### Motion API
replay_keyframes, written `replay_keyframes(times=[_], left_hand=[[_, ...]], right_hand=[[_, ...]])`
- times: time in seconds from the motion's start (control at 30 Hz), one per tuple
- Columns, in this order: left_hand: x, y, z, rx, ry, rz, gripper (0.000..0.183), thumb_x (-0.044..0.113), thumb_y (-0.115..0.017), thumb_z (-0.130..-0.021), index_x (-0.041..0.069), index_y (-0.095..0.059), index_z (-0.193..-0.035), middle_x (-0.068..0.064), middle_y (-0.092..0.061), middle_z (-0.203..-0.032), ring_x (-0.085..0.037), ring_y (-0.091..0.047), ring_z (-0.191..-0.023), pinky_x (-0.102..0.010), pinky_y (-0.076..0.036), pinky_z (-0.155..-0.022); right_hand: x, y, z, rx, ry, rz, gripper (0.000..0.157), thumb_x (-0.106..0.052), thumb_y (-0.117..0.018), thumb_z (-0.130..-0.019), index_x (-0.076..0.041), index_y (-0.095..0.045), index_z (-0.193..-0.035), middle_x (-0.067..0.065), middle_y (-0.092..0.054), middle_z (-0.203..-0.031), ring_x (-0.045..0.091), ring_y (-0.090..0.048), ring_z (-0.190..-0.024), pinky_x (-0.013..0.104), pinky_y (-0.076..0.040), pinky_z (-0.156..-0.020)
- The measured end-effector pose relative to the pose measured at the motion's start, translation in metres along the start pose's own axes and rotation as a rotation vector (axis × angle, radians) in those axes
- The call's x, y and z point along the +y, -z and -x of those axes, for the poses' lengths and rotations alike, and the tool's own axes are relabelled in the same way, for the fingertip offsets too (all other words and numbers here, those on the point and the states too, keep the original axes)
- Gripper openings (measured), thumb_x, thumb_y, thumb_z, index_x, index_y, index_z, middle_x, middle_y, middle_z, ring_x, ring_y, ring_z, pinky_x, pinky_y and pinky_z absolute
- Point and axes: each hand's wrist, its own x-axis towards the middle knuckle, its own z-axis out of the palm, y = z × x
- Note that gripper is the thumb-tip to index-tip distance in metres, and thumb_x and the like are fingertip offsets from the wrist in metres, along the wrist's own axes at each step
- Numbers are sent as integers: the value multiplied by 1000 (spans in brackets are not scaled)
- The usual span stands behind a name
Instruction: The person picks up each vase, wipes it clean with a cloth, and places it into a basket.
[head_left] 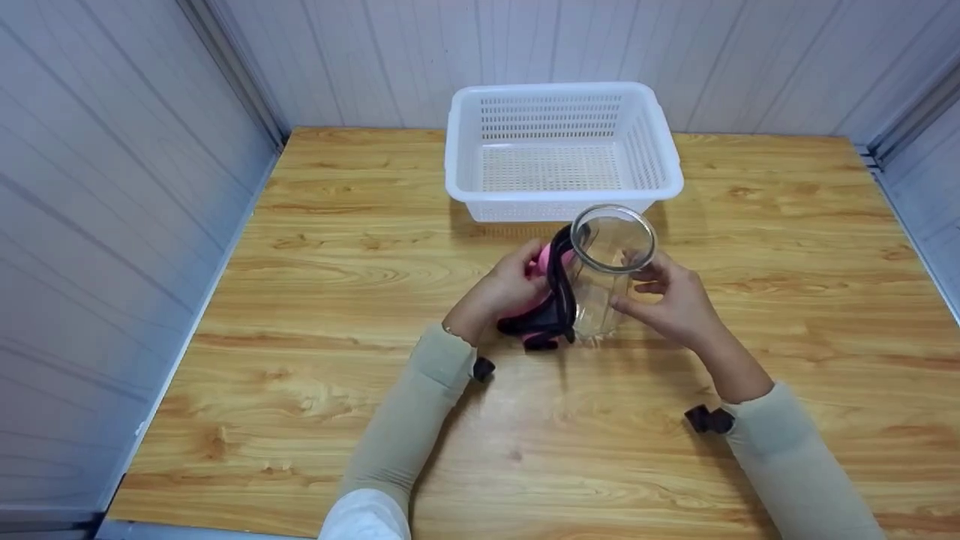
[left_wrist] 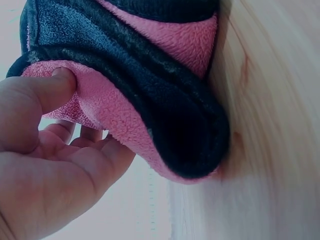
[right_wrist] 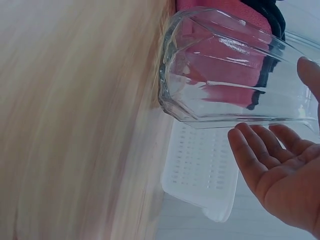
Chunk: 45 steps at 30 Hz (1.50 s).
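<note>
My left hand [head_left: 510, 283] pinches a pink plush cloth [left_wrist: 107, 97] with dark trim, thumb on one face and fingers behind it. The cloth is folded over, its dark side partly showing in the left wrist view. Right beside it is a clear glass jar [head_left: 600, 296] with a wide, open mouth and faceted sides. My right hand [head_left: 679, 304] holds this jar from the right, thumb on the near side and fingers round the far side. Through the glass in the right wrist view, pink cloth shows behind. Whether the jar's base touches the table cannot be told.
A white perforated plastic basket [head_left: 562, 196] stands at the back of the wooden table [head_left: 337, 300], just behind the jar and cloth. Pale panelled walls [head_left: 375, 60] enclose the back and both sides. Small black pieces [head_left: 709, 419] are fixed at both sleeves.
</note>
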Motion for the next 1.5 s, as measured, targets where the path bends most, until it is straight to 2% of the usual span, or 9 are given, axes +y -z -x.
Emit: replay_keyframes(times=[0.1, 0.2, 0.33, 0.47, 0.57, 0.83, 1.0, 1.2, 1.5], left_hand=[[0, 0, 0, -3, -11, -5, 15, 21, -66, -91, 19, -54, -100, 2, -51, -83, -14, -53, -84, -26, -42, -73], [0, 1, 0, -6, -39, -64, 16, 25, -65, -92, 18, -53, -100, 2, -49, -81, -14, -51, -82, -26, -41, -70], [-1, 3, 0, -24, -68, -138, 15, 23, -62, -92, 17, -51, -100, 2, -51, -85, -14, -52, -83, -25, -41, -70], [-1, 4, -1, -35, -74, -141, 17, 13, -62, -89, 15, -53, -104, -2, -57, -96, -15, -53, -88, -24, -42, -74], [-1, 6, 0, -28, -74, -147, 22, 12, -63, -87, 15, -54, -107, -2, -59, -99, -15, -54, -88, -24, -42, -75], [-3, 4, -2, -46, -102, -88, 22, 0, -61, -84, 7, -51, -101, 0, -50, -83, -11, -50, -79, -20, -40, -68], [-4, 3, 0, -38, -96, -82, 23, 0, -63, -83, 9, -51, -101, 0, -51, -83, -12, -52, -80, -20, -41, -68], [-5, 5, 1, -31, -108, -103, 22, 1, -61, -82, 9, -52, -100, 0, -52, -84, -13, -52, -78, -21, -42, -67], [-4, 3, 2, -20, -110, -144, 23, 4, -64, -83, 10, -52, -101, 2, -51, -82, -12, -51, -76, -22, -40, -67]], right_hand=[[0, 0, -1, 15, -17, -1, 59, -24, -83, -76, -4, -57, -125, 15, -66, -116, 28, -64, -106, 22, -52, -86], [1, -1, -2, 23, -25, -13, 59, -24, -83, -75, -4, -58, -125, 14, -67, -116, 27, -64, -106, 15, -51, -83], [0, -1, -1, 21, -32, -27, 57, -24, -83, -75, -4, -59, -122, 14, -67, -117, 28, -64, -108, 23, -53, -85], [-1, -2, -1, 22, -29, -30, 55, -25, -83, -75, -4, -59, -120, 14, -67, -117, 31, -64, -108, 37, -53, -89], [-1, -3, -2, 22, -25, -26, 55, -25, -83, -75, -4, -59, -120, 15, -68, -115, 31, -64, -106, 42, -53, -89], [0, -3, 0, 55, -8, -16, 61, -25, -83, -75, -8, -55, -127, 13, -67, -117, 29, -65, -105, 40, -55, -86], [-2, -5, 1, 59, 18, -6, 63, -24, -84, -74, -6, -53, -126, 18, -68, -113, 33, -66, -102, 45, -54, -86], [-2, -7, -1, 75, 5, 27, 73, -29, -89, -65, -5, -54, -124, 16, -69, -110, 30, -66, -98, 45, -54, -86], [-3, -9, 1, 90, -38, 17, 70, -32, -88, -67, -8, -55, -123, 14, -67, -112, 27, -65, -98, 47, -53, -88]])
